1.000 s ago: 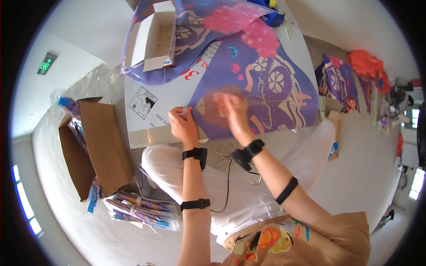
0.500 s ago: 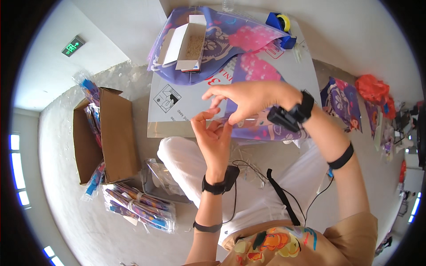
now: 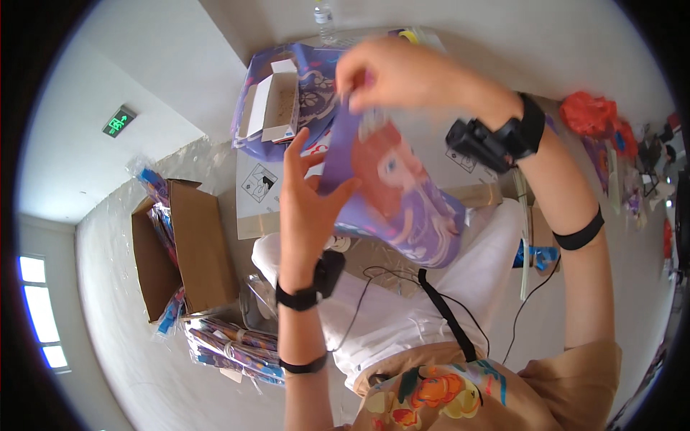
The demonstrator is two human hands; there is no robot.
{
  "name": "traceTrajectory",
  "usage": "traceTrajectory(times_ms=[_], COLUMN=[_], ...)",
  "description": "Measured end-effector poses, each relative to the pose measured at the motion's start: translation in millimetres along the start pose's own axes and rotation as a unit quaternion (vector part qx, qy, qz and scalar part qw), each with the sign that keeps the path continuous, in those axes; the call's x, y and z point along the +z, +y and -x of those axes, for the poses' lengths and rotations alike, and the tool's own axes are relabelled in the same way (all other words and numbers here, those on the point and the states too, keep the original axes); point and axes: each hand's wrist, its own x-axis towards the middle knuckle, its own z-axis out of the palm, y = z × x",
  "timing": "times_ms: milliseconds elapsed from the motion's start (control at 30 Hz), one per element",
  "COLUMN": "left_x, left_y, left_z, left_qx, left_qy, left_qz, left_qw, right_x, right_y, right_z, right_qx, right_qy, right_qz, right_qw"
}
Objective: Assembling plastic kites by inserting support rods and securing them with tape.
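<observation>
One raised right hand [image 3: 402,72], blurred, fingers curled closed against the thumb, gripping the upper corner of a thin purple plastic sheet [image 3: 413,190] printed with a red-haired cartoon figure. Left hand [image 3: 305,197] lower and to the left, thumb and fingers spread well apart, positioned at the left edge of the sheet; contact between thumb and sheet: cannot tell. Black boxy device [image 3: 492,147] strapped at each wrist. Sheet suspended slantwise from the right hand, over the near edge of a light grey, brown-edged table [image 3: 251,208], lower end curving above white fabric trousers [image 3: 374,327]. Flat black band [image 3: 447,314] lying across the lap.

On the table: open white rectangular cardboard box [image 3: 262,108] with beige contents, resting on folded purple printed sheets [image 3: 320,90]. Beyond, at the far side: clear plastic bottle [image 3: 324,25].

On the floor, left: tied bundles of multicoloured plastic-wrapped packs [image 3: 233,348], beside an open brown cardboard carton [image 3: 205,244]. Far right: crumpled red plastic bag [image 3: 593,115]. On the far left wall: rectangular green-lit sign [image 3: 118,121].
</observation>
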Motion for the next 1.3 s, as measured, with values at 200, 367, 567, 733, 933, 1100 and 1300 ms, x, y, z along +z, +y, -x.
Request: traceTrajectory(times_ms=[200,367,567,733,933,1100,1300], left_x=[-10,-6,6,27,75,96,100], left_y=[21,70,-9,-113,-150,-181,-194], left_z=[-63,-67,-36,45,137,128,134], left_qx=[0.144,0.298,0.332,0.146,-0.344,-0.43,-0.409], left_qy=[-0.013,0.092,0.08,0.132,-0.102,-0.016,0.012], left_qz=[-0.247,-0.287,-0.399,-0.457,0.115,0.52,0.519], left_qw=[0.958,0.906,0.851,0.867,0.926,0.738,0.75], right_x=[-114,-102,98,233,273,285,276], right_y=[-23,-2,-7,-7,-17,-26,-21], right_z=[74,163,264,267,240,238,240], right_qx=[0.181,0.07,0.207,0.275,0.317,0.294,0.187], right_qy=[0.274,0.46,0.484,0.393,0.323,0.28,0.209], right_qz=[-0.078,0.07,0.076,-0.055,-0.132,-0.154,-0.047], right_qw=[0.942,0.882,0.847,0.876,0.882,0.901,0.959])
